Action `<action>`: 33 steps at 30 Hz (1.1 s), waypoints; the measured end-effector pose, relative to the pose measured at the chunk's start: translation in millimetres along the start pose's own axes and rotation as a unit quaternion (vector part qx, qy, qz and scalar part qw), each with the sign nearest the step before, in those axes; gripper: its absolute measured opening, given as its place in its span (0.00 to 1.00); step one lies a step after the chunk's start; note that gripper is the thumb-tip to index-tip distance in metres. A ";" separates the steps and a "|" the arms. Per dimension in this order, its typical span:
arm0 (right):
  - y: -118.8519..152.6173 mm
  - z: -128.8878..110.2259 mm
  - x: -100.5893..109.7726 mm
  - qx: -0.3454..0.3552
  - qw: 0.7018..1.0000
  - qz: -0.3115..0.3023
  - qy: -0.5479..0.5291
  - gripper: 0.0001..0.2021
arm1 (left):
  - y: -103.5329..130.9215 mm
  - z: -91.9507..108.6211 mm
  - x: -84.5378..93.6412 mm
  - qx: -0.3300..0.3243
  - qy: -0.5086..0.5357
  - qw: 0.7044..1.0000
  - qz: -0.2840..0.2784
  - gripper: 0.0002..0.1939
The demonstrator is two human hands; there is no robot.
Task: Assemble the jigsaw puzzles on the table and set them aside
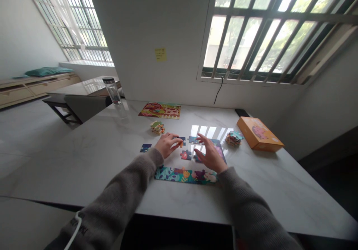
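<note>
My left hand (167, 144) is at the left of a partly joined jigsaw. Its fingertips close around a dark blue puzzle piece with orange on it (181, 142). My right hand (210, 156) hovers over the right part, thumb and fingers spread, holding nothing I can see. Below its fingers are a blue puzzle piece (192, 140) and another partly covered one. A red and dark piece (186, 155) lies loose between the hands. Nearest me runs a joined teal strip (184, 175) with animals and leaves. One dark blue piece (145, 147) lies left of my left hand.
Stacks of puzzle pieces stand at the left (157, 127) and right (234, 138). Behind them is a finished farm puzzle (160, 110). An orange box (260, 133) sits at the right, a glass bottle (112, 91) at the back left corner of the white table (106, 153).
</note>
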State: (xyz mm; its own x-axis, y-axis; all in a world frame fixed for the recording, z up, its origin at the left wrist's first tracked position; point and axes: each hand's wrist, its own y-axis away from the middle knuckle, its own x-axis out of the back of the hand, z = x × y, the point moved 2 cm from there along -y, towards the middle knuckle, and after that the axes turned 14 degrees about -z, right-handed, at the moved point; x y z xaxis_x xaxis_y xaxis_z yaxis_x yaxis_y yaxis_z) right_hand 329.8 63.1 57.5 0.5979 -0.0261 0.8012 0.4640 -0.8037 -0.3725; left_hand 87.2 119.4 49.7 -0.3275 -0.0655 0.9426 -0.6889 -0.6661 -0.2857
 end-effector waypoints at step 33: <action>-32.8 21.7 1.9 -0.090 0.965 -0.156 0.189 0.14 | -48.9 -5.7 -44.1 0.055 -0.065 0.989 -0.119 0.21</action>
State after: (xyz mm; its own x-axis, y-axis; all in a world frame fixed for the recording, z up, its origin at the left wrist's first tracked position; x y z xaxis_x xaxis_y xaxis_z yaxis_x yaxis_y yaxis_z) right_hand 329.9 102.3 61.0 0.1499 0.0454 0.9877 0.4409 -0.8972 -0.0257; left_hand 131.6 159.1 21.1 -0.0743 0.0121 0.9972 -0.6589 -0.7512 -0.0400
